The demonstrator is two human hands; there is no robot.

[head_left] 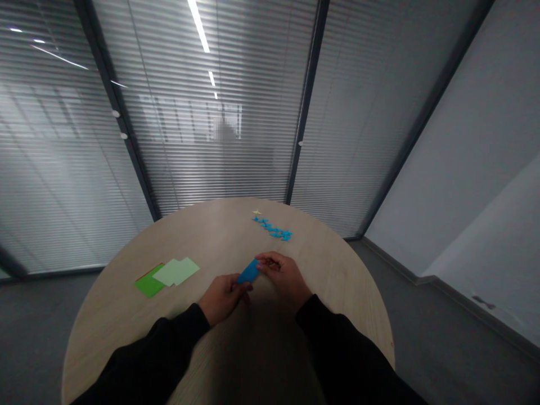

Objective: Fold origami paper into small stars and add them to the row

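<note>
Between my hands, above the near middle of the table, is a blue piece of paper that looks folded. My left hand pinches its lower left end between thumb and fingers. At the upper right end, the fingertips of my right hand close on the paper. Farther back lie several small blue folded paper stars in a slanting row. A pale yellow folded star sits just beyond them.
The round wooden table fills the lower middle. On its left lie light green paper sheets overlapping a brighter green stack with a reddish edge. Glass panels with blinds stand behind the table, and a pale wall is on the right.
</note>
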